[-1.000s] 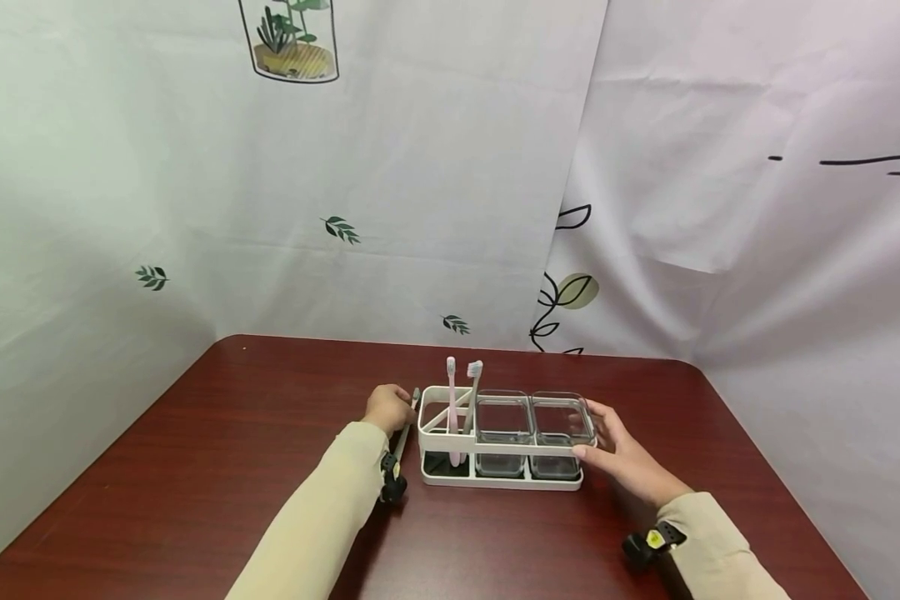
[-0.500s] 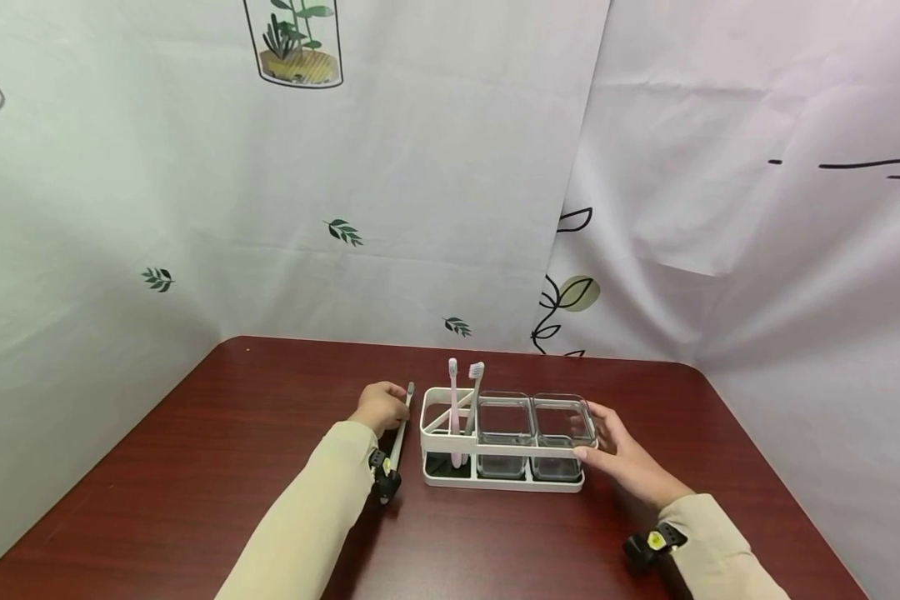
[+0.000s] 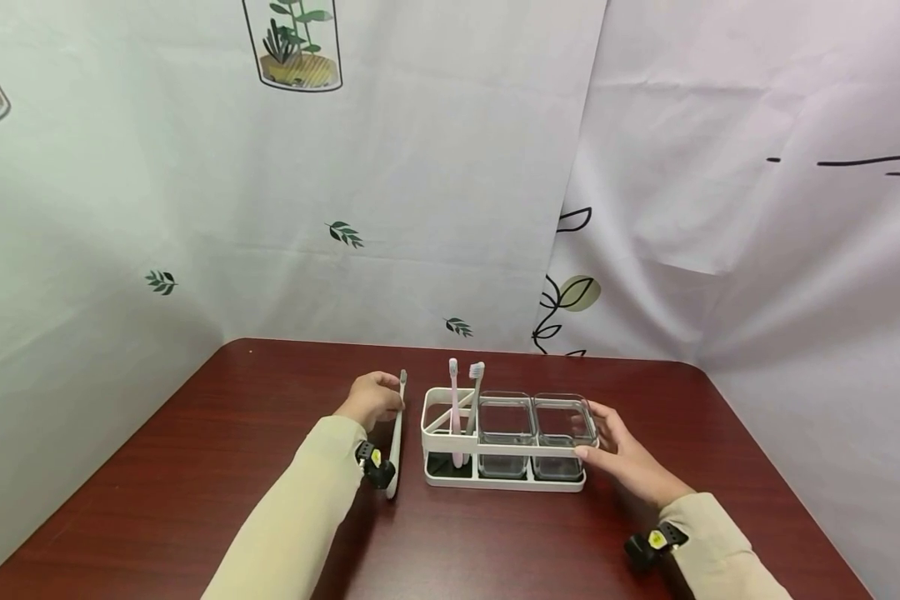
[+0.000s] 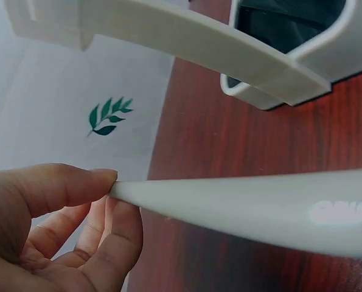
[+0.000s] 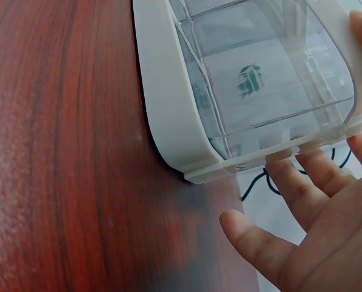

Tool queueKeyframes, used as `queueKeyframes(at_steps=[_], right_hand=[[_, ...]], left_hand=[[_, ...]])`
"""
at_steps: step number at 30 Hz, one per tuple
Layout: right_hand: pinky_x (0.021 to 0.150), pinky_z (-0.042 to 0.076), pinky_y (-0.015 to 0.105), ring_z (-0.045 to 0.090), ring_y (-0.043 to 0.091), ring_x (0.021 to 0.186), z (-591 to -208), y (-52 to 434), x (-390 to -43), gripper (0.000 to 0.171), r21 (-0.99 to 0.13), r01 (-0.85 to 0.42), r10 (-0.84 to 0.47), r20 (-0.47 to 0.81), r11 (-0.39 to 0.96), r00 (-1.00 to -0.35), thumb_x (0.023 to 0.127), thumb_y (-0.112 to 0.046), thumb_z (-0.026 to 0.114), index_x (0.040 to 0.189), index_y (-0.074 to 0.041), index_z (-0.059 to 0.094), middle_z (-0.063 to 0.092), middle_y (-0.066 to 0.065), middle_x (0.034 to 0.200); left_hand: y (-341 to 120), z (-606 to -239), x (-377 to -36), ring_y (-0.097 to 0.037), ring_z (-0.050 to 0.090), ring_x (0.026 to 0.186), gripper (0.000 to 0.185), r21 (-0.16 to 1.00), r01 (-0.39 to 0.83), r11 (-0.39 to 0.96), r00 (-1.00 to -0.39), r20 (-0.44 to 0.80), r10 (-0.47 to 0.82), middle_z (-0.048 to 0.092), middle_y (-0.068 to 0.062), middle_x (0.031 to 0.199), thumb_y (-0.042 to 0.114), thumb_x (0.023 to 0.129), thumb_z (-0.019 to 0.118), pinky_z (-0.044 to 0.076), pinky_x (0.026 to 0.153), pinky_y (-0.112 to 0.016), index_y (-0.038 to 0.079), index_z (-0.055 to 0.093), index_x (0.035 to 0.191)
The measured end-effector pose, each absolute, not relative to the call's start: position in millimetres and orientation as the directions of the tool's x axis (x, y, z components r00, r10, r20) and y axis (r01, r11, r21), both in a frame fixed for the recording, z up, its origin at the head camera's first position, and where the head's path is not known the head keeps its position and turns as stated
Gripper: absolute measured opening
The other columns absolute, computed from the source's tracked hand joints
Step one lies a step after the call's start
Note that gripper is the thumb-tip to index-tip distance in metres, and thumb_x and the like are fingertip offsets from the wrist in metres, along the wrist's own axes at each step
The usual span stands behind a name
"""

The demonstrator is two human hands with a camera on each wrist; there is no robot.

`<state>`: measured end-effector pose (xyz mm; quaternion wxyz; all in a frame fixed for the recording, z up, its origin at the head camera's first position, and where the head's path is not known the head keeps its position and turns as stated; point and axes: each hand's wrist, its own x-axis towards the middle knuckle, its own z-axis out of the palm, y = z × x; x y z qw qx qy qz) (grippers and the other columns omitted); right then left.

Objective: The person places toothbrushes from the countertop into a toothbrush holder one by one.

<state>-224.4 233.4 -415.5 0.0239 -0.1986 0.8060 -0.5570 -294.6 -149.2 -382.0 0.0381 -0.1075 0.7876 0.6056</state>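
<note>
Left hand (image 3: 372, 398) pinching white toothbrush (image 3: 396, 437) near its head end, handle slanting down toward table (image 3: 195, 467), just left of white rack (image 3: 450, 454). Pink toothbrush (image 3: 453, 408) and grey toothbrush (image 3: 474, 400) standing in rack's left compartment; two clear cups (image 3: 504, 425) sitting alongside. Right hand (image 3: 624, 458) bracing rack's right end, fingers relaxed, grasping nothing. Risk: thin two-finger pinch letting smooth handle slip or swing, knocking standing brushes; rack sliding if bracing hand is easing off.

Left hand (image 3: 371, 398): drawn back and leftward from the white rack (image 3: 450, 467). Pinched white toothbrush (image 3: 396, 442): handle now raised, nearer upright, clear of the rack.
</note>
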Motion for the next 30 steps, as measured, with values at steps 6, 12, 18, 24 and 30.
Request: queueKeyframes(at_steps=[6, 12, 18, 24, 30], right_hand=[[0.092, 0.043, 0.015, 0.045, 0.014, 0.126, -414, 233, -225, 0.067, -0.906, -0.296, -0.35, 0.183, 0.302, -0.919, 0.093, -0.014, 0.063, 0.145, -0.006, 0.022, 0.04, 0.026, 0.142], [0.092, 0.042, 0.015, 0.044, 0.024, 0.128, -414, 233, -224, 0.066, -0.898, -0.307, -0.347, 0.192, 0.315, -0.918, 0.093, -0.014, 0.063, 0.145, -0.006, 0.022, 0.04, 0.027, 0.141], [0.091, 0.042, 0.014, 0.045, 0.015, 0.126, -414, 233, -223, 0.067, -0.901, -0.298, -0.346, 0.183, 0.315, -0.92, 0.093, -0.014, 0.063, 0.146, -0.006, 0.022, 0.04, 0.026, 0.141], [0.091, 0.042, 0.014, 0.042, 0.029, 0.13, -413, 233, -223, 0.067, -0.903, -0.284, -0.343, 0.168, 0.321, -0.924, 0.093, -0.015, 0.063, 0.146, -0.006, 0.022, 0.04, 0.026, 0.142], [0.092, 0.041, 0.014, 0.036, 0.043, 0.132, -413, 233, -223, 0.068, -0.899, -0.29, -0.347, 0.171, 0.328, -0.922, 0.093, -0.016, 0.063, 0.146, -0.007, 0.022, 0.04, 0.026, 0.141]], left_hand=[[-152, -376, -294, -0.025, 0.065, 0.079, 0.044, 0.965, -0.205, 0.167, -0.975, -0.186, -0.122, 0.06, -0.021, 0.097, -0.017, 0.077, 0.061, 0.056, 0.067, -0.032, -0.005, 0.054, 0.119], [-154, -368, -290, -0.028, 0.067, 0.084, 0.044, 0.975, -0.183, 0.129, -0.98, -0.171, -0.1, 0.061, -0.021, 0.096, -0.014, 0.082, 0.06, 0.054, 0.065, -0.029, -0.004, 0.052, 0.123], [-156, -362, -285, -0.02, 0.066, 0.079, 0.044, 0.978, -0.18, 0.109, -0.981, -0.171, -0.089, 0.063, -0.018, 0.099, -0.012, 0.084, 0.061, 0.055, 0.071, -0.032, -0.003, 0.051, 0.126], [-159, -357, -281, -0.016, 0.064, 0.079, 0.047, 0.988, -0.146, 0.042, -0.988, -0.143, -0.065, 0.06, -0.011, 0.096, -0.011, 0.086, 0.058, 0.054, 0.07, -0.029, -0.003, 0.047, 0.13], [-159, -350, -277, -0.016, 0.064, 0.076, 0.045, 0.993, -0.116, -0.015, -0.992, -0.116, -0.04, 0.058, -0.009, 0.092, -0.01, 0.089, 0.055, 0.053, 0.067, -0.026, -0.004, 0.044, 0.132]])
